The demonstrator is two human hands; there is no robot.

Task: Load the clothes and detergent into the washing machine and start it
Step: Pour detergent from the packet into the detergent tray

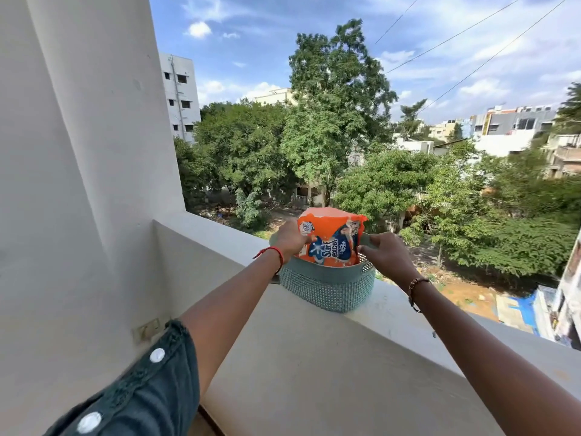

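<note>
Both hands at a detergent packet standing in a basket on a balcony wall.

Head view: an orange detergent packet (331,239) stands upright in a teal perforated basket (327,286), its upper half rising above the rim. The basket sits on the flat top of a white parapet wall (408,322), close to the outer edge. The left hand (290,237) is clenched on the packet's upper left side, fingers wrapped over its edge; a red thread (273,251) circles that wrist, and a dark sleeve with white buttons (141,394) covers the upper arm. The right hand (388,254) grips the basket's right handle beside the packet's right edge, with a beaded bracelet (415,292) on its wrist. Beyond the wall are trees (339,121), buildings and a blue sky with clouds.
</note>
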